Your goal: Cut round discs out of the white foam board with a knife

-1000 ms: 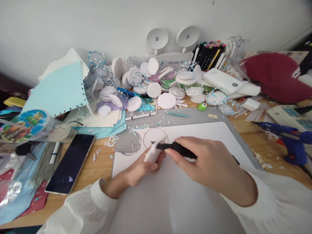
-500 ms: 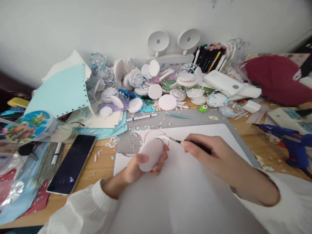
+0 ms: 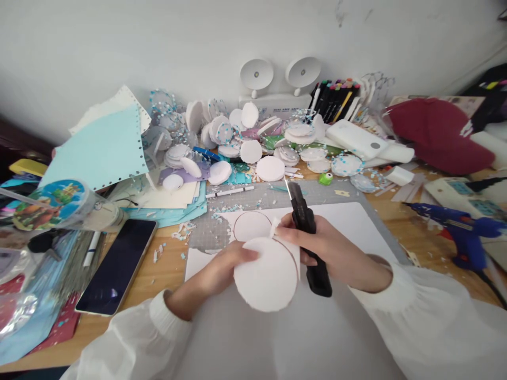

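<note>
My left hand [image 3: 227, 264] grips a round white foam disc [image 3: 266, 277] by its left side, thumb on the face and the other fingers hidden behind. In my right hand [image 3: 322, 245] is a black utility knife [image 3: 304, 211], its thin blade pointing up and away. The thumb and finger of that hand also pinch a small white scrap [image 3: 274, 226] at the disc's upper edge. Below the hands lies a large white foam sheet [image 3: 348, 221] with a drawn circle [image 3: 252, 226] and a ragged left edge.
A grey cutting mat [image 3: 209, 227] lies under the sheet. Many white discs [image 3: 270, 168] are heaped along the wall. A phone [image 3: 116, 266] and a plastic cup [image 3: 59, 203] are at left. A blue glue gun [image 3: 463, 227] and a maroon cap [image 3: 435, 134] are at right.
My right hand has turned the knife upright and moved in to pinch the scrap at the disc's edge. My left hand has tilted the disc face up and shifted it right, uncovering the drawn circle.
</note>
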Motion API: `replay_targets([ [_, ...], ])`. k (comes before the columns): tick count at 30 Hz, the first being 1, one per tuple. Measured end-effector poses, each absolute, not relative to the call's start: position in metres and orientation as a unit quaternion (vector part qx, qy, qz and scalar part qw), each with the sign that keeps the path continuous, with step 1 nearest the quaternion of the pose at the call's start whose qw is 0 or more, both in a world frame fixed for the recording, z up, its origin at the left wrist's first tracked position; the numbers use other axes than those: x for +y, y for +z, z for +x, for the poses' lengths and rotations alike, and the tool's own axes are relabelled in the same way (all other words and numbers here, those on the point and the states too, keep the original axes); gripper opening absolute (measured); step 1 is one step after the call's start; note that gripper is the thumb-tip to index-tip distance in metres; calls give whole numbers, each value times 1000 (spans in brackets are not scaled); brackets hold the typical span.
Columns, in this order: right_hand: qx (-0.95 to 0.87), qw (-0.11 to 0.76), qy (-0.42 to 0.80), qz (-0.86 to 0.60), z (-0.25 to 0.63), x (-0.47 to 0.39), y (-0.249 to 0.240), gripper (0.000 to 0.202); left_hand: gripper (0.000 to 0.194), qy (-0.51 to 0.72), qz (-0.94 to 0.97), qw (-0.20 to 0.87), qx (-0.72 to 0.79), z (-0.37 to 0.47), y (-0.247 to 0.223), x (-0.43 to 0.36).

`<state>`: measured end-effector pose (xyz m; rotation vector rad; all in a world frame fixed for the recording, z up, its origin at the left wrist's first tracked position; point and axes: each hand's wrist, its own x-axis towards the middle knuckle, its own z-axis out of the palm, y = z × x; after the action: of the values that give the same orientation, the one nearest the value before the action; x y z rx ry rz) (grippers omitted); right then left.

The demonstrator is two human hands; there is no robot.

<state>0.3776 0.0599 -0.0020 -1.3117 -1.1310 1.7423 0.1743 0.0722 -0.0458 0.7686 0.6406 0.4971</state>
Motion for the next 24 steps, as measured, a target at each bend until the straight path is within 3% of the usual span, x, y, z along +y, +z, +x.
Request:
replay_targets([
  [9,-410,375,670,-493,376,55,1,30,36,333,416,766,360,174,-41,72],
  [12,-444,388,612,-527,379,55,-7,32,38,400,566,617,372,174,-41,74],
  [15,-474,397,550,-561,379,55,-15,36,38,378,746,434,334,171,-43,75],
  [19,-513,405,474,-590,374,56,-14,36,85,296,853,285,322,170,-43,73],
  [20,-526,398,460,-594,373,57,-12,34,88,276,861,258,342,172,-43,71],
  [24,-618,338,337,-624,384,60,-7,31,78,244,870,195,382,175,-41,68],
])
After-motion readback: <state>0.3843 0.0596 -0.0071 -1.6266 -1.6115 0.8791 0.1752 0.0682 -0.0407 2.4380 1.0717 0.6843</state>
